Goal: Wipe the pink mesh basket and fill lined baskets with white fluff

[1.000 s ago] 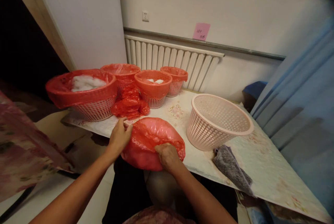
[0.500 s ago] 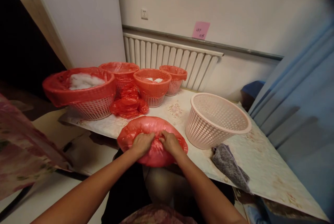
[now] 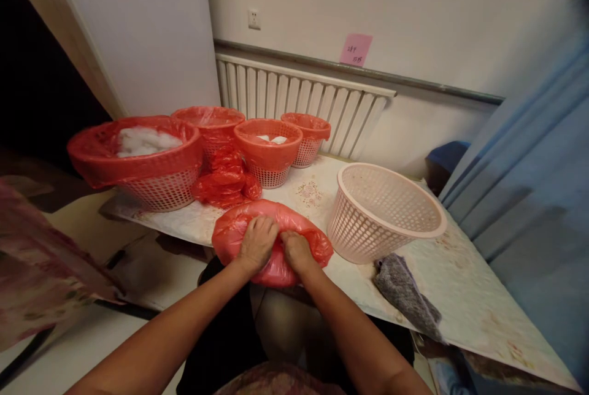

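Note:
A filled red plastic bag (image 3: pixel 294 214) rests at the table's near edge, right in front of me. Its upper side is gathered and creased between my hands. My left hand (image 3: pixel 257 241) lies over the left part of the gather with its back up and its fingers bent down onto the plastic. Just to its right, my right hand (image 3: pixel 297 251) is closed on a fold of the same bag. The fingertips of both hands are partly hidden. What the bag contains cannot be seen.
To the right stands a bare pink plastic basket (image 3: pixel 354 229), with a grey cloth (image 3: pixel 407 294) by it. Several baskets lined with red bags stand at the back left, including a large one (image 3: pixel 161 189) holding white stuff. Crumpled red bags (image 3: pixel 223 183) lie before them.
My left hand has turned from a pinch at the gather to lying further over the bag's top, back up. The right hand still grips the plastic, and the bag has shifted slightly.

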{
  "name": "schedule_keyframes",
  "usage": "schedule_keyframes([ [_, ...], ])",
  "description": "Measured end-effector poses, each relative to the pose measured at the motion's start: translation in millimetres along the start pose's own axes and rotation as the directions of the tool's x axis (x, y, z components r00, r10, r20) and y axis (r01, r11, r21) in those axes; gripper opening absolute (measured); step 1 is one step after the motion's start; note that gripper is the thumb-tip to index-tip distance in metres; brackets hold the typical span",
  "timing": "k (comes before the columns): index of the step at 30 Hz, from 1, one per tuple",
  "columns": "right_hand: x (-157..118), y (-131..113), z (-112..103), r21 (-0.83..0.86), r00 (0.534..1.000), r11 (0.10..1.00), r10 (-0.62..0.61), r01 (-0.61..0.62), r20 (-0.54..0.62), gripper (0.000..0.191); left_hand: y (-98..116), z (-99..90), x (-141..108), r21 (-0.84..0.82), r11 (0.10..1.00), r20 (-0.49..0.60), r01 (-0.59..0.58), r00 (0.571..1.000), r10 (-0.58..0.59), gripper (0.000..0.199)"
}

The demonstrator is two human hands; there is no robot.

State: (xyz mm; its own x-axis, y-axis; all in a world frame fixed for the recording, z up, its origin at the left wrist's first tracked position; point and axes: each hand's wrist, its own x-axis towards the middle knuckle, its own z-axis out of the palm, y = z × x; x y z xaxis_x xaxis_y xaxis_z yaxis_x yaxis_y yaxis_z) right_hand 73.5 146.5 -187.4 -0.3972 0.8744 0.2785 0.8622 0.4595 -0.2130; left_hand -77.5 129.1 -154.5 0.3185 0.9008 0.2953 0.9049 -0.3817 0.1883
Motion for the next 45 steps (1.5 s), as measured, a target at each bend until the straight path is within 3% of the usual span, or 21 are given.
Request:
schedule_keyframes([
  [4,3,1,0,0.018,1.000,1.000,-0.005,0.006,-0.017,0.022,7,25.4,-15,0.009,0.994,-0.039,-0.109,0.993,0.110,0.041],
  [7,-5,-7,-19,0.017,0.997,0.998,-0.063,0.064,-0.037,0.021,-3,47.2,-19,0.036,0.994,-0.047,-0.107,0.993,0.109,0.047],
  [9,-14,-10,-37,-0.005,0.990,0.996,-0.085,0.085,-0.117,0.029,-11,55.0,-19,0.045,0.993,-0.047,-0.113,0.992,0.116,0.046],
  [12,-31,-3,-57,-0.077,0.943,0.997,-0.014,-0.012,-0.332,0.048,-19,57.9,-16,0.045,0.989,-0.051,-0.137,0.989,0.140,0.046],
  [14,-40,9,-60,-0.093,0.919,0.987,0.088,-0.133,-0.384,0.056,-20,58.3,-14,0.039,0.989,-0.054,-0.146,0.988,0.148,0.046],
  [16,-44,22,-55,-0.059,0.939,0.979,0.168,-0.194,-0.301,0.049,-21,59.7,-12,0.033,0.990,-0.047,-0.140,0.989,0.142,0.045],
  [19,-38,29,-45,0.037,0.966,0.986,0.167,-0.163,-0.200,0.033,-20,62.0,-6,0.019,0.991,-0.008,-0.129,0.992,0.130,0.045],
  [26,12,-10,-12,0.203,0.986,0.978,-0.021,0.055,-0.167,0.034,-19,53.1,3,-0.047,0.993,0.078,-0.106,0.991,0.109,0.036],
  [31,25,-13,27,0.259,0.992,0.966,0.036,-0.003,-0.121,0.030,-23,47.4,-11,-0.077,0.989,0.038,-0.123,0.991,0.126,0.034],
  [34,21,-6,38,0.241,0.993,0.970,0.048,-0.022,-0.104,0.033,-29,32.8,-26,-0.100,0.982,-0.014,-0.158,0.987,0.157,0.029],
  [36,17,-4,41,0.226,0.994,0.974,0.052,-0.028,-0.100,0.034,-34,16.2,-36,-0.083,0.989,-0.089,-0.119,0.990,0.112,0.033],
  [38,14,-3,42,0.214,0.993,0.976,0.053,-0.030,-0.102,0.035,-43,-1.6,-40,-0.055,0.998,-0.248,0.020,0.968,-0.033,0.038],
  [40,14,-4,42,0.206,0.993,0.978,0.055,-0.032,-0.107,0.036,-54,-15.1,-37,-0.088,0.964,-0.407,0.250,0.875,-0.264,0.049],
  [42,14,-5,44,0.201,0.992,0.979,0.061,-0.037,-0.111,0.038,-63,-19.4,-27,-0.175,0.891,-0.430,0.420,0.781,-0.453,0.056],
  [43,14,-5,44,0.199,0.991,0.979,0.064,-0.040,-0.114,0.039,-65,-17.6,-22,-0.207,0.871,-0.387,0.446,0.781,-0.491,0.053],
  [45,16,-5,46,0.194,0.991,0.980,0.067,-0.043,-0.120,0.040,-62,-7.0,-12,-0.230,0.890,-0.268,0.394,0.853,-0.447,0.037],
])
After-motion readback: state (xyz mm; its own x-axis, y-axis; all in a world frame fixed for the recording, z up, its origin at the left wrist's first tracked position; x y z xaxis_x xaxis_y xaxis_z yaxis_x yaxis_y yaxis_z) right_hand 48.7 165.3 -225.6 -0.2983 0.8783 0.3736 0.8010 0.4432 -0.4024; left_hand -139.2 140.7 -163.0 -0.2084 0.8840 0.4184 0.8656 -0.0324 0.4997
